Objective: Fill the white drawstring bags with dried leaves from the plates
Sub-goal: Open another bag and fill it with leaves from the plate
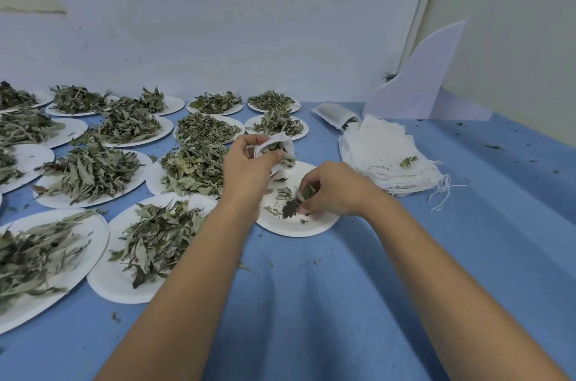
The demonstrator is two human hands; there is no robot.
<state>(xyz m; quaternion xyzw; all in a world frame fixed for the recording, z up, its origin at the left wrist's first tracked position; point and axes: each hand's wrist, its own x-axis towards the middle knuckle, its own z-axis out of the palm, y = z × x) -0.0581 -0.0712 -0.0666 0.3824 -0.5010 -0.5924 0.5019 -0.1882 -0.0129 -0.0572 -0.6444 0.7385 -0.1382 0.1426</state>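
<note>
- The blue cloth (343, 302) covers the table at the bottom of the frame. Both forearms reach up across it from the lower edge.
- At lower left a heaped plate (107, 285) sits close by. It is one of many, by my judgement waiting their turn.
- Just right of centre, the right hand (333, 190) bends down over the nearly bare plate (290, 228). Its fingertips are closed in a pinch on a small clump of dried leaves (291, 208), apparently gathering the last scraps there.
- Just above and to the left, the left hand (246, 168) has thumb and fingers curled round the white drawstring bag (282, 143). It keeps the bag's mouth open over the plate's far rim, and leaves show inside. Held there, anything spilled would likely drop back onto the plate.
- Right of centre, a stack of empty bags (380, 146) lies near the right hand, probably placed for an easy reach, with a stray leaf on top.
- Behind the stack a filled bag (330, 112) lies apart, beside a white board (417, 84) at upper right.
- The far plates (237, 108) run along the wall across the left of the frame.
</note>
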